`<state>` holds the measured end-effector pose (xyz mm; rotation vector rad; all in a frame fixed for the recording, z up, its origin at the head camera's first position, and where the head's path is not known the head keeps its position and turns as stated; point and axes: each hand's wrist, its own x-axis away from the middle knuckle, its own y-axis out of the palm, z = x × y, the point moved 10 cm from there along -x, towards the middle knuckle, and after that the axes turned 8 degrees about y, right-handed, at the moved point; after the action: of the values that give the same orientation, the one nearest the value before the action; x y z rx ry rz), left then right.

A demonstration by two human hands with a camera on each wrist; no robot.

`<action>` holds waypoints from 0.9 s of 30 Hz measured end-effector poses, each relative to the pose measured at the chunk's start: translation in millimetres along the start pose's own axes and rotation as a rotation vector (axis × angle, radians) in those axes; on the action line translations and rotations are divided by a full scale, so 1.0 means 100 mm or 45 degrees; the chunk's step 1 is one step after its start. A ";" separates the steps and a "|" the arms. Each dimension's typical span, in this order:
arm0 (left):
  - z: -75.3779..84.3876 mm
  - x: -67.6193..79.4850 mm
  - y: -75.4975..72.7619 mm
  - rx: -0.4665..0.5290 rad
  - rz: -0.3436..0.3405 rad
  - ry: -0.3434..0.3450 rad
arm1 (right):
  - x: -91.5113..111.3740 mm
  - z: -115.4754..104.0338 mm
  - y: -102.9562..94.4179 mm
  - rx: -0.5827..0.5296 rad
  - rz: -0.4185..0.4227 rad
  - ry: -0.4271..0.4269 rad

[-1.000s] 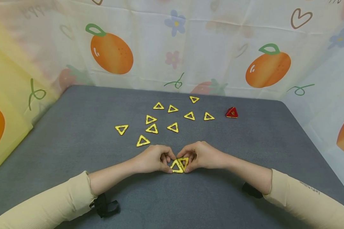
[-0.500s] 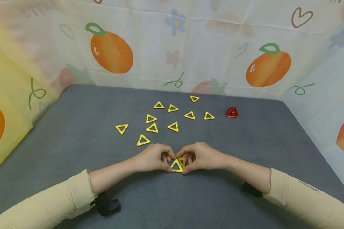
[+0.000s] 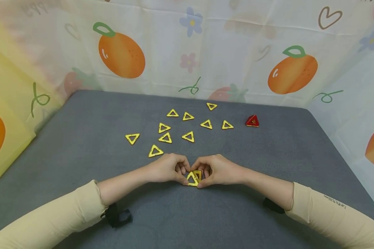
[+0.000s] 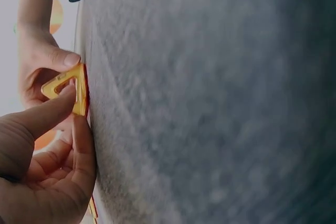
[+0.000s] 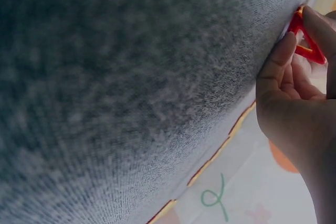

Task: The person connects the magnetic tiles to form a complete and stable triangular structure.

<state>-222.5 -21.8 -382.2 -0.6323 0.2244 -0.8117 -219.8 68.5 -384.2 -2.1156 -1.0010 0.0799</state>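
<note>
At the near side of the counter (image 3: pixel 237 211), left hand (image 3: pixel 166 168) pinches one yellow triangle (image 3: pixel 192 185), right hand (image 3: pixel 223 169) a second triangle (image 3: pixel 200 173) touching it, apparently joining edges, and the next move likely calls for steady alignment.

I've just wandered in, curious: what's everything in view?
Loose triangular plastic-looking frames: ten, yellow, across the table.
Held triangular frames: two visible, yellow and red, between the hands.
Glossy triangular block: one, red, table's far right.
Flat tabletop: one, dark grey, beneath the frames.
Fruit-printed fabric backdrop: count unclear, mostly white, behind the table.
Wrist straps: two, black, by the cuffs.
Sleeves: two, cream, on the arms.
Left hand: one, bare, gripping frames.
Right hand: one, bare, gripping frames.
</note>
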 end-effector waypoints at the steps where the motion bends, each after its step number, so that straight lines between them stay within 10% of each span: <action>1: 0.00 0.00 0.00 0.003 -0.007 -0.001 | 0.00 0.00 0.00 0.001 0.001 -0.002; 11: -0.01 0.00 -0.19 0.096 0.035 0.009 | 0.00 -0.02 0.00 0.032 0.000 -0.003; 27: -0.12 0.18 -0.87 -0.043 0.280 -0.112 | 0.01 -0.03 0.00 0.013 0.001 -0.008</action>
<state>-268.1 -84.9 -338.2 -0.6611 0.2237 -0.5684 -218.3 67.1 -382.4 -2.1074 -1.0016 0.0919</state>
